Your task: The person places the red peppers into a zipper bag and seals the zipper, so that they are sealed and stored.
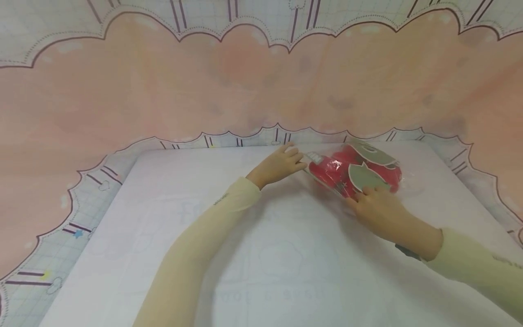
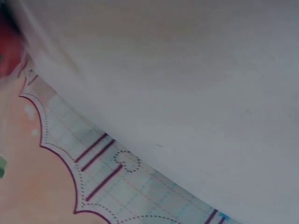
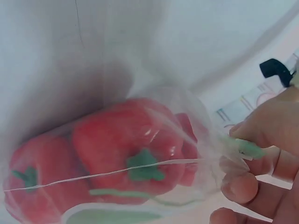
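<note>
A clear plastic bag (image 1: 328, 184) with glossy red bell peppers (image 3: 126, 144) inside lies toward the far right of the white surface. Green stems show through the film, and the bag bears green printed patches. My right hand (image 1: 382, 213) pinches its near edge between thumb and fingers, where a bit of green (image 3: 250, 148) shows in the right wrist view. At the bag's left corner, my left hand (image 1: 279, 167) grips the film with its fingertips. The left wrist view does not show that hand, only a blurred red part of the peppers (image 2: 8, 51).
The white tabletop (image 1: 163, 181) carries faint pale print. Around it hangs a peach cloth (image 1: 229, 91) with a scalloped, checked border (image 2: 135, 186). A dark strap piece (image 3: 274, 69) shows at the right wrist.
</note>
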The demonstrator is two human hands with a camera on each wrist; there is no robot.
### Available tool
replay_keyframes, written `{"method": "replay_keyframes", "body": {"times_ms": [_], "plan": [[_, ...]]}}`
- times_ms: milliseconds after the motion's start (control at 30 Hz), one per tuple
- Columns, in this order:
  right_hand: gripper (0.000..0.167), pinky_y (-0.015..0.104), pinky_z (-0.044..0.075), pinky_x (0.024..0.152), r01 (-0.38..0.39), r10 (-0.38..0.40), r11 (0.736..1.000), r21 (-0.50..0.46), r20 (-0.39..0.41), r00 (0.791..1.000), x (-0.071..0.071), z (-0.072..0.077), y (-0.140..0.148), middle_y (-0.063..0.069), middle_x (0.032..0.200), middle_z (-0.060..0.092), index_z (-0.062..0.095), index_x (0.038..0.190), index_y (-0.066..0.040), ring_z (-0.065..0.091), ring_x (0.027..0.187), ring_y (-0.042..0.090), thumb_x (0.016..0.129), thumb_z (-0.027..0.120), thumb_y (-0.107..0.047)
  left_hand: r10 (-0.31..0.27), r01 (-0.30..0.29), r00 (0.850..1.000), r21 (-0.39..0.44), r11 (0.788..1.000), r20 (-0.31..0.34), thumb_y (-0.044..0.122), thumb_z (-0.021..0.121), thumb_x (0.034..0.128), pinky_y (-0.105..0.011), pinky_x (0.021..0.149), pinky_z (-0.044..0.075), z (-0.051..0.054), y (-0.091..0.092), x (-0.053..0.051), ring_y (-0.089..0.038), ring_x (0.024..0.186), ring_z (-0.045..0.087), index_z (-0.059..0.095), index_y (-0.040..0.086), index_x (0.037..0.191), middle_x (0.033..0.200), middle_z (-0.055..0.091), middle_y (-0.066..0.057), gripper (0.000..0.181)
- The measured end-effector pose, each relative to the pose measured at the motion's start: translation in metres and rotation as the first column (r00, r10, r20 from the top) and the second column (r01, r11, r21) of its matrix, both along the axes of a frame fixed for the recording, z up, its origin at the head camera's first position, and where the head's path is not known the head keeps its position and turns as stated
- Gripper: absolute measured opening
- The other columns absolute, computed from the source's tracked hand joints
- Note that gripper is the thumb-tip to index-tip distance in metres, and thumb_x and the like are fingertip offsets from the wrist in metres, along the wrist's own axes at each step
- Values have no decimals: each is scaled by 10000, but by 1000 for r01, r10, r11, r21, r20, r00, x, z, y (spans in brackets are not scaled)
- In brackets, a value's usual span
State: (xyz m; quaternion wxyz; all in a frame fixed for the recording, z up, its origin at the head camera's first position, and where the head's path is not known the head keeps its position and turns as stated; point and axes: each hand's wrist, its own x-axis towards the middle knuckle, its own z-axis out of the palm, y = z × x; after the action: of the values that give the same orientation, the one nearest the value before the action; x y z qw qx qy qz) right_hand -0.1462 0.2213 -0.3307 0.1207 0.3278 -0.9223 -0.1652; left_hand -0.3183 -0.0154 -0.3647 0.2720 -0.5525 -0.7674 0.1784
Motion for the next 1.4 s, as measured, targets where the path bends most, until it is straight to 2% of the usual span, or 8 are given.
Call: {"method": "replay_keyframes", "body": {"times_ms": [200,433,600,800,933,1100,1200,1400], "plan": [[352,366,541,575,-78,79,997,21,-108,991,5,-3,-6,114,749,680,647,892,-59,614,670,267,640,856,-189,30,-30,999,5,1000,39,47,546,920,-418,1092,377,0,-5,-11,-192,1110,563,596,229,1172,1145,621,-20,315],[380,328,530,580,-144,151,988,51,-164,975,4,-11,-18,112,764,692,622,874,-47,603,670,250,619,867,-186,75,-76,993,3,997,86,20,491,929,-459,1096,365,1,3,-24,-223,1156,565,592,215,1165,1184,621,-55,322],[286,320,492,545,-154,157,988,32,-190,969,-4,-17,-28,107,719,668,594,816,-37,568,646,240,678,814,-156,133,-131,989,-23,991,64,17,483,923,-415,1077,372,9,17,-35,-229,1143,544,572,224,1184,1173,622,-49,345],[182,318,446,515,-104,100,995,-5,-209,973,-23,-23,-44,95,688,646,610,793,-43,568,641,236,721,760,-116,183,-183,983,21,983,-4,-7,501,902,-396,1076,376,14,27,-55,-225,1109,574,597,182,1094,1109,661,-46,286],[165,311,425,493,-113,97,993,-47,-253,963,-38,-29,-55,90,664,622,582,767,-42,559,624,231,737,736,-92,257,-257,966,23,966,12,24,486,912,-397,1056,367,13,27,-65,-224,1115,547,633,158,1053,1141,657,-35,244],[168,309,420,484,-124,104,991,-59,-268,958,-50,-37,-64,87,666,625,568,767,-44,567,612,225,765,718,-120,321,-319,946,-35,947,52,55,465,946,-397,1088,353,8,20,-66,-236,1168,531,619,139,1131,1201,632,-56,255],[167,311,433,481,-116,102,992,-46,-251,963,-52,-39,-67,88,682,643,596,800,-41,577,606,218,775,718,-152,341,-339,933,-40,940,118,89,453,959,-434,1117,330,4,14,-64,-261,1229,505,590,130,1201,1246,604,-93,281],[313,358,498,579,-53,36,991,-123,-139,990,-51,-38,-68,90,742,650,608,863,-50,606,684,241,785,703,-338,388,-410,891,53,910,236,246,475,965,-475,1110,320,-5,1,-61,-270,1257,490,545,120,1268,1303,562,-113,336]]}}
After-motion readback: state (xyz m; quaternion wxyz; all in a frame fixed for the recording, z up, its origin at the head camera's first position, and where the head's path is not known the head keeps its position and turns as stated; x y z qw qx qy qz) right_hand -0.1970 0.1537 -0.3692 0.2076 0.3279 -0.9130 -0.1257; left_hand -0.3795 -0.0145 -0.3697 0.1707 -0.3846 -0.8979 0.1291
